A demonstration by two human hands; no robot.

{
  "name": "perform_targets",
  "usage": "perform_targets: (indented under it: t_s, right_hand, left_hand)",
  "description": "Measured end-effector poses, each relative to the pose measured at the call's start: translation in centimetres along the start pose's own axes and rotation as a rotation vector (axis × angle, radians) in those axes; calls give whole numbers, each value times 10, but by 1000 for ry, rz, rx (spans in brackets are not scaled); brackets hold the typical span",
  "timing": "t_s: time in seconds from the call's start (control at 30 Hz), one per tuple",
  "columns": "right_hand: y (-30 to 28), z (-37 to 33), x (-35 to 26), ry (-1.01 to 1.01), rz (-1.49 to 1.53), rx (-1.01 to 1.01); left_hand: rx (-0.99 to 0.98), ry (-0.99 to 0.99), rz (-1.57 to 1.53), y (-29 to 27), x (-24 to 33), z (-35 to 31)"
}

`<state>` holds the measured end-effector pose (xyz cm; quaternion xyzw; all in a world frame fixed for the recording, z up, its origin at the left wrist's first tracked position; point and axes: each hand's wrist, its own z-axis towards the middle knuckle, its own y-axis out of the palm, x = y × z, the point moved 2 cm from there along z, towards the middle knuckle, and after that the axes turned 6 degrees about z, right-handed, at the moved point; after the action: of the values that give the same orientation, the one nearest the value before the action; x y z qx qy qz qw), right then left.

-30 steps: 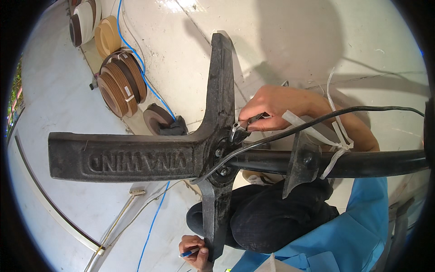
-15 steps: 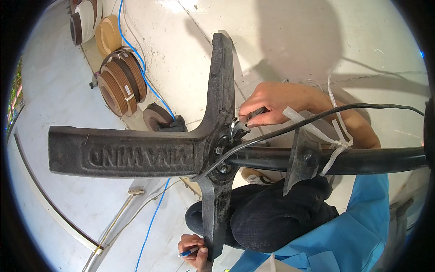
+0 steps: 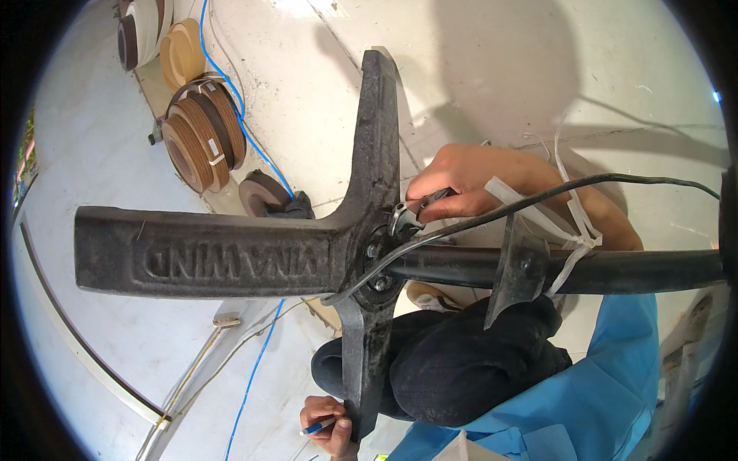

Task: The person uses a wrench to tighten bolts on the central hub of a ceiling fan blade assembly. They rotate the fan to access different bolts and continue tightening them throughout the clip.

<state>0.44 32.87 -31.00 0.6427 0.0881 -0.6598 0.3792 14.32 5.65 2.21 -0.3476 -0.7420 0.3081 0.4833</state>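
A heavy black fan base (image 3: 231, 253) with spread legs and raised lettering lies on its side, its black pole (image 3: 638, 269) running off to the right. Bolt heads (image 3: 379, 284) show at its hub. My right hand (image 3: 457, 184) is closed round a metal wrench (image 3: 402, 219), whose jaw sits at the upper edge of the hub; much of the handle is hidden in my fingers. At the lower leg's end, my left hand (image 3: 329, 430) grips the leg, with a blue-and-white pen (image 3: 317, 426) between its fingers.
A black cable (image 3: 492, 215) crosses the hub and pole. White plastic strips (image 3: 573, 246) are tied round the pole beside a black bracket (image 3: 516, 265). Rolls of brown edging (image 3: 196, 146) and a blue cord (image 3: 265, 157) lie at the far left. My bent knees (image 3: 469, 369) are close to the base.
The base has shifted slightly leftward in view. My right hand and the wrench have moved only a little at the hub; the left hand keeps its hold.
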Motion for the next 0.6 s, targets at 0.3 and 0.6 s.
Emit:
perform_targets:
  t_s: [0.3, 0.6]
  right_hand:
    - [4, 0, 11, 56, -32, 25]
    - [6, 4, 10, 64, 16, 9]
  left_hand:
    - [-22, 30, -16, -1, -2, 2]
    - [-29, 39, -7, 0, -2, 3]
